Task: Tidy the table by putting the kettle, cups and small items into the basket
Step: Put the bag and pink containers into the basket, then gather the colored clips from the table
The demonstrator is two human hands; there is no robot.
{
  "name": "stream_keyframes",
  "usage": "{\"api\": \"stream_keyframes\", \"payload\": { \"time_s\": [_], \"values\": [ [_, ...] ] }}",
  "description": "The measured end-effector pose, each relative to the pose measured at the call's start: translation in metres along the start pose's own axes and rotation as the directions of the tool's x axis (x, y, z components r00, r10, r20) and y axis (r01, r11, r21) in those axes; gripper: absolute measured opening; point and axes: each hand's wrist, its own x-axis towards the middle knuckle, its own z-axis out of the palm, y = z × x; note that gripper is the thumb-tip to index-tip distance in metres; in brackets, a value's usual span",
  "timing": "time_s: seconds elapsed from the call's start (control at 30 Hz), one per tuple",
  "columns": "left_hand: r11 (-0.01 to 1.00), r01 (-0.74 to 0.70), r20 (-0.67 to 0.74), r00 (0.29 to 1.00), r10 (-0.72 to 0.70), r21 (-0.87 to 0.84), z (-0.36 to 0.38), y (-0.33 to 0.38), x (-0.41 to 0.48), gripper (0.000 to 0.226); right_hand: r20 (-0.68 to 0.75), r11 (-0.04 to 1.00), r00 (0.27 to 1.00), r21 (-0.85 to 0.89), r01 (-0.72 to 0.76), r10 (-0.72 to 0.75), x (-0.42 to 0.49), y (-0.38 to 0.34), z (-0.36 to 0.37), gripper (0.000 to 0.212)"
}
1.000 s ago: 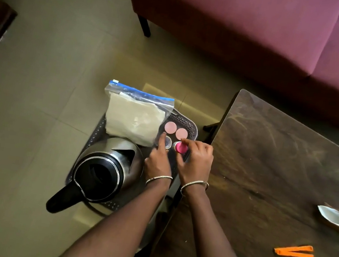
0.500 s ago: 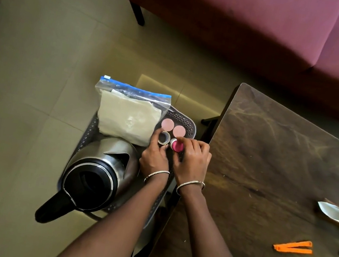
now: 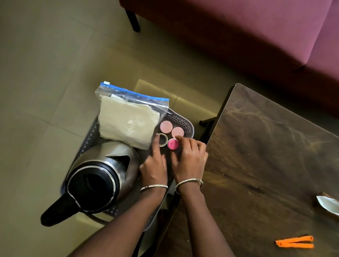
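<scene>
"How do the arms lie?"

"Both forearms are bare and reach forward side by side, drawing closer toward the wrists. The wrists are close together but apart."

"And the left hand?"

"The left hand (image 3: 154,166) is turned back up. Its index finger (image 3: 156,146) stretches straight ahead, the tip touching the rim of the small open cup (image 3: 162,140). The other fingers are folded under. I cannot make out the thumb."

"The right?"

"The right hand (image 3: 190,161) sits just beside it, also back up and a little farther forward. Its fingers (image 3: 186,142) curl down over the pink cup (image 3: 173,144) with the thumb on the near side, pinching it. The knuckles are raised and the wrist is bent slightly down."
</scene>
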Motion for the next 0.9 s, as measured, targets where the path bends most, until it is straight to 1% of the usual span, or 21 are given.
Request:
{"api": "stream_keyframes", "payload": {
  "time_s": [0.1, 0.2, 0.33, 0.47, 0.6, 0.77, 0.9],
  "values": [
    [0.999, -0.043, -0.002, 0.999, 0.043, 0.012, -0.009, -0.004, -0.020, 0.053, 0.036, 1.000, 0.999, 0.002, -0.020, 0.020, -0.005, -0.003, -0.007, 0.045],
    [0.995, -0.096, -0.022, 0.995, 0.096, -0.022, -0.021, -0.009, -0.041, 0.040, 0.017, 0.997, 0.998, 0.057, -0.055, 0.054, -0.014, -0.005, -0.019, 0.045],
    [0.981, -0.180, -0.020, 0.984, 0.179, -0.079, -0.039, -0.015, -0.064, 0.025, -0.056, 0.983, 0.994, 0.161, -0.084, 0.094, -0.035, -0.002, -0.039, 0.034],
    [0.968, -0.224, -0.021, 0.975, 0.223, -0.109, -0.054, -0.015, -0.080, 0.010, -0.061, 0.960, 0.984, 0.235, -0.151, 0.170, -0.069, 0.008, -0.054, 0.024],
    [0.969, -0.229, -0.010, 0.973, 0.229, -0.092, -0.059, -0.018, -0.097, 0.006, -0.025, 0.936, 0.974, 0.283, -0.208, 0.224, -0.103, 0.026, -0.060, 0.021],
    [0.969, -0.240, -0.005, 0.971, 0.240, -0.053, -0.054, -0.013, -0.132, 0.005, -0.036, 0.900, 0.955, 0.347, -0.263, 0.293, -0.146, 0.056, -0.075, 0.019],
    [0.964, -0.266, -0.010, 0.964, 0.266, -0.026, -0.035, 0.001, -0.171, 0.004, -0.045, 0.867, 0.942, 0.407, -0.287, 0.333, -0.173, 0.093, -0.092, 0.018]
  ]
}}
